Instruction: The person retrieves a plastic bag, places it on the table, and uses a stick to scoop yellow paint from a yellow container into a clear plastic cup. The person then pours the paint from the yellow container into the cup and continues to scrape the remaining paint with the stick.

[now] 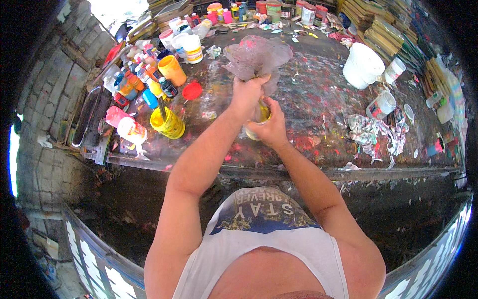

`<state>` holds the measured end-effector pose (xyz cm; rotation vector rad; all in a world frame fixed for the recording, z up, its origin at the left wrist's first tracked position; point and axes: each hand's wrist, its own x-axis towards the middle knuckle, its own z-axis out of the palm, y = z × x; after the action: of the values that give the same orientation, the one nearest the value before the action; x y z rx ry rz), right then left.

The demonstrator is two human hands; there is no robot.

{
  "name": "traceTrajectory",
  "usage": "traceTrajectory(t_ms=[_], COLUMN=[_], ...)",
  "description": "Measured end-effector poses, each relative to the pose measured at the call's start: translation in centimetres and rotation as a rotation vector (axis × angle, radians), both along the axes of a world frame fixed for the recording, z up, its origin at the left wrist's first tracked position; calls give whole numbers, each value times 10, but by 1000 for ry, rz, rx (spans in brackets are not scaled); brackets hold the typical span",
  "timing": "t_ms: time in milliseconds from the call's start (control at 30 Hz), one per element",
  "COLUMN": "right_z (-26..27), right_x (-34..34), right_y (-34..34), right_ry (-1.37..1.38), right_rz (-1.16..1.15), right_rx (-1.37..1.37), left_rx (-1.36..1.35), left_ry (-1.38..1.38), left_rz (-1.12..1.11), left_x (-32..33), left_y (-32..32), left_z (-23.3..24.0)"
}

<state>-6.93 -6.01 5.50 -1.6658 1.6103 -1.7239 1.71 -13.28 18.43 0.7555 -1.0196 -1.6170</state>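
Note:
My left hand (248,91) grips a crumpled, translucent plastic bag (257,56) at its gathered neck. The bag's upper part flares out above my fist and has a pinkish tint. Closer to me, my right hand (272,127) is wrapped around a small tub (253,134) with yellow inside. The lower end of the bag seems to reach down to the tub's mouth, though my fingers partly hide where they meet. Left of my arms stands a yellow-smeared tub (168,125) with a stick-like tool (162,108) upright in it. Beyond that tub lies a red lid (192,91).
The paint-stained table (306,112) ends at a front edge (310,172) before my body. Crowded paint bottles (142,71) and an orange container (172,70) stand left. On the right are a white bucket (363,65), a plastic tub (381,104), stained rags (373,132) and stacked frames (384,35).

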Motion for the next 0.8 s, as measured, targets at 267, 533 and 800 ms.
traceTrajectory(t_ms=[267,533,800], right_z=[2,3,6], right_x=[-6,5,5], right_y=[-3,-5,-2], right_ry=[-107,-236,-266], right_rz=[19,70,106], right_rx=[167,107,179], left_rx=[-31,-139,-268], left_ry=[-118,-43,-77], left_rz=[-66,-44,-34], left_x=[-3,-1,1], left_y=[1,9,16], left_z=[31,70,84])
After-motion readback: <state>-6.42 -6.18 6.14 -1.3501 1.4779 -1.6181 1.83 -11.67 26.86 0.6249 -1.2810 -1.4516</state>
